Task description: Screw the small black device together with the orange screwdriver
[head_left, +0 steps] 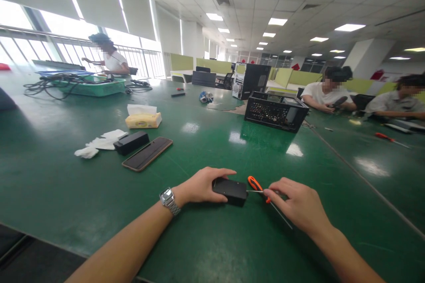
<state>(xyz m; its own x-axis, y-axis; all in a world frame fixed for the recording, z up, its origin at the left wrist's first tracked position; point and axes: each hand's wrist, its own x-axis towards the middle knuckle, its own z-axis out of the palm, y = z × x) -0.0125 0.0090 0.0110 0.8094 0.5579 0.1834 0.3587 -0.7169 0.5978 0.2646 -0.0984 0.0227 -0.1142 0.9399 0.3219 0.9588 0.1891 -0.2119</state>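
Note:
My left hand point(207, 185) is wrapped around a small black rectangular box point(232, 191), thumb on the near side and fingers on the far side. It keeps the box low over the green table. My right hand point(297, 203) pinches a thin-shafted screwdriver point(255, 191), whose tip meets the right end of the box. Its handle is hidden inside my fingers. Behind and partly under that hand lies a second screwdriver point(255, 183) with an orange and black handle, its shaft pointing toward me.
Left of my hands lie a phone point(148, 153), another black box point(131, 142), crumpled tissues point(106, 140) and a tissue pack point(143, 120). Farther back are a green basket point(89, 88) with cables and an open black computer case point(276, 112). Other people sit around the table point(199, 238).

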